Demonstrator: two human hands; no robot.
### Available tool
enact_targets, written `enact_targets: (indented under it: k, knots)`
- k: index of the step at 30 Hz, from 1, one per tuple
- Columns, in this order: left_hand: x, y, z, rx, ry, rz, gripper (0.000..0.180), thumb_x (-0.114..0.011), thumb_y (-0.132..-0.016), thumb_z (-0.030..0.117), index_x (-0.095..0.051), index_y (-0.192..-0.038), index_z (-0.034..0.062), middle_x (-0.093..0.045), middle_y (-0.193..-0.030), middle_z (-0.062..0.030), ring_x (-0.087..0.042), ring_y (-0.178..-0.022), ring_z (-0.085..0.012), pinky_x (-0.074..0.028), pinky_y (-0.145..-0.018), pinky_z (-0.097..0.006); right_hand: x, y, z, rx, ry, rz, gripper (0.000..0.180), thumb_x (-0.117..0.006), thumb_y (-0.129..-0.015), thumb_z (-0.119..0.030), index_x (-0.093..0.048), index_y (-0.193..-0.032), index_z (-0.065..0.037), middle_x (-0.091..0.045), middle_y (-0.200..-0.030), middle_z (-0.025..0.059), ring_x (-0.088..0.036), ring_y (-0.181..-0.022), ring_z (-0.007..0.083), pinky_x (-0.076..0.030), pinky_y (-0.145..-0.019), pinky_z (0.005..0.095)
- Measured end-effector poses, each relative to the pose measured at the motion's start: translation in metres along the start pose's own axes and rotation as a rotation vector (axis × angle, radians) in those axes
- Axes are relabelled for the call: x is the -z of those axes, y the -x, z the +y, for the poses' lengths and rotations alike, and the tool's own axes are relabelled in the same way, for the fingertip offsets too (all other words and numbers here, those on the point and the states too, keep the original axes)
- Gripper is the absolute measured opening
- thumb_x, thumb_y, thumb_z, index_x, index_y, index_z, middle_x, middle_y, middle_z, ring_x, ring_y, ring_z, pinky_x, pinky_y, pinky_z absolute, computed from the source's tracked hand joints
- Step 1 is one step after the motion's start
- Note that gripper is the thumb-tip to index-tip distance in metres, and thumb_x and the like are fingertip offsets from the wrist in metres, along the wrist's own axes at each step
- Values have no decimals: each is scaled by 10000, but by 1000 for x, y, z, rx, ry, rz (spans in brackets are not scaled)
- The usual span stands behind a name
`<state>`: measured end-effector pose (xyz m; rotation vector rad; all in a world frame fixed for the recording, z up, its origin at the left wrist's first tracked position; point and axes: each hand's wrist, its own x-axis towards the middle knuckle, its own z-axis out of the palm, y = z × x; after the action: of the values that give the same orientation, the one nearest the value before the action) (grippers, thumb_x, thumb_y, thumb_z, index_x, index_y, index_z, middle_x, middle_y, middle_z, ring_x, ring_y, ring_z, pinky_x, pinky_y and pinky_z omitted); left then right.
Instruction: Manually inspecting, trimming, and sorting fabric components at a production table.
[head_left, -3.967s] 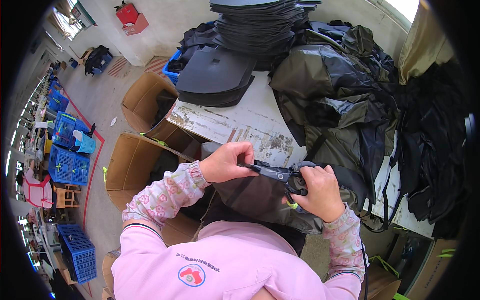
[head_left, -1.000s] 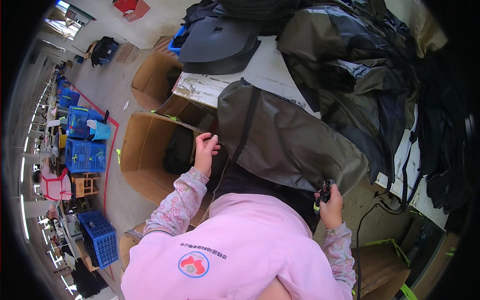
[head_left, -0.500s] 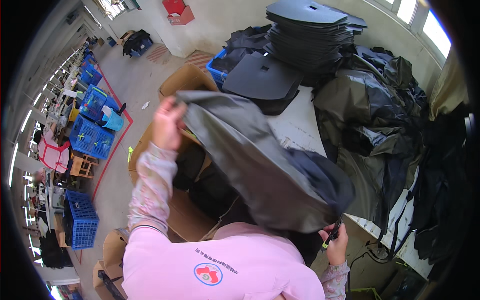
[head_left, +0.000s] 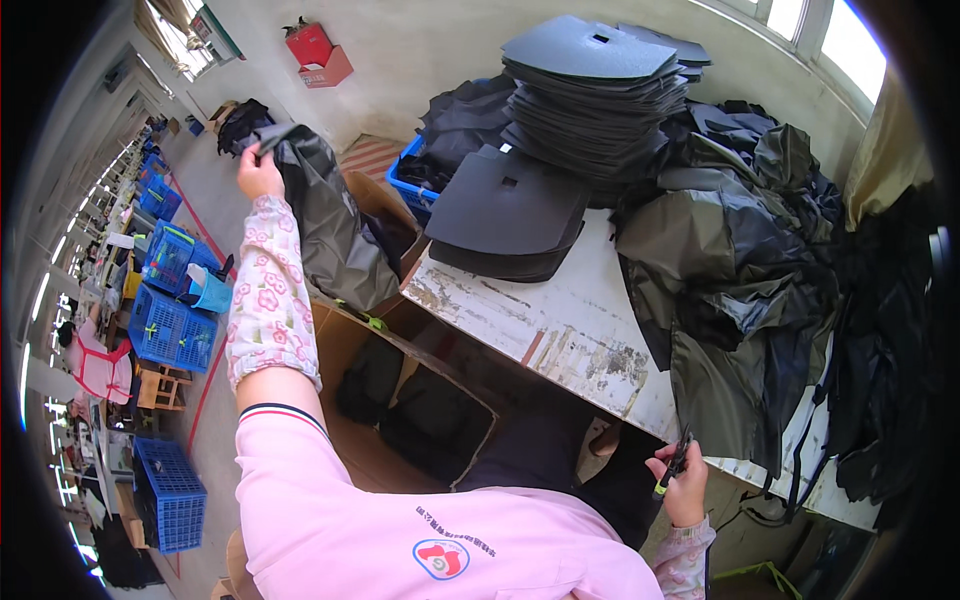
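Observation:
My left hand (head_left: pixel 262 176), arm stretched out to the far left, pinches one end of a dark grey coated-fabric piece (head_left: pixel 330 220). The fabric hangs down over open cardboard boxes. Black folded pieces (head_left: pixel 425 420) lie inside the nearer cardboard box (head_left: pixel 345 455). Low by the front edge of the worn white table (head_left: pixel 590 345), my right hand (head_left: pixel 684 488) is closed around small black thread snips (head_left: pixel 676 462) with a yellow-green end. The snips point upward, apart from the fabric. Just above that hand, a heap of dark olive-grey fabric (head_left: pixel 730 260) drapes over the table edge.
On the table stand a tall stack of dark grey panels (head_left: pixel 590 100) and a lower stack (head_left: pixel 510 215). A blue crate (head_left: pixel 408 182) of black fabric sits behind. Blue baskets (head_left: pixel 172 492) line the floor at left, near another person (head_left: pixel 100 365) in pink.
My left hand has carried the fabric piece away to the far left, off my lap and the table's front. The right hand still grips the snips, nearly in place.

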<state>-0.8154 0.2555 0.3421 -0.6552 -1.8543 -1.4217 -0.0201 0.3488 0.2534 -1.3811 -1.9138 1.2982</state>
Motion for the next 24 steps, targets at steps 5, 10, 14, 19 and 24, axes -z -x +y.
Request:
enact_targets:
  k: [5, 10, 14, 19, 24]
  knots:
    - [-15, 122, -63, 408, -275, -641, 841, -806, -761, 180, -351, -1451, 25, -489, -1390, -218, -549, -1193, -317, -443, -989, -375, 7, -14, -7, 14, 32, 16, 312, -809, -752, -76, -543, -906, -17, -650, -793, 53, -598, -702, 126, -478, -663, 277]
    - [-68, 199, 95, 169, 192, -448, 424, -694, -884, 130, -539, -1268, 40, -589, -1176, -141, -608, -1024, -211, -516, -826, -318, 32, -42, -22, 37, 55, 228, 307, -819, -746, -74, -548, -877, -12, -674, -799, 81, -639, -711, 168, -498, -666, 301]
    - [-55, 273, 326, -264, 704, -1129, 165, -683, -875, 68, -667, -1037, 36, -670, -899, -93, -657, -744, -173, -531, -707, -286, 57, -90, -37, 279, 26, 604, 299, -799, -779, -82, -587, -978, -16, -668, -847, 56, -614, -719, 149, -489, -688, 291]
    - [-105, 387, 449, -548, 697, -1136, 442, -743, -781, 134, -608, -1196, 65, -619, -1170, -154, -582, -1098, -340, -463, -953, -431, 72, -127, -30, 219, -287, 648, 298, -797, -800, -98, -597, -1000, -3, -651, -864, 14, -554, -717, 65, -460, -653, 236]
    - [-107, 378, 482, -423, 837, -1299, 308, -597, -676, -48, -615, -975, 24, -648, -889, -161, -647, -822, -349, -518, -717, -379, 101, -95, 26, 104, 30, 726, 354, -810, -759, -63, -532, -970, -2, -693, -964, 126, -661, -796, 204, -508, -710, 315]
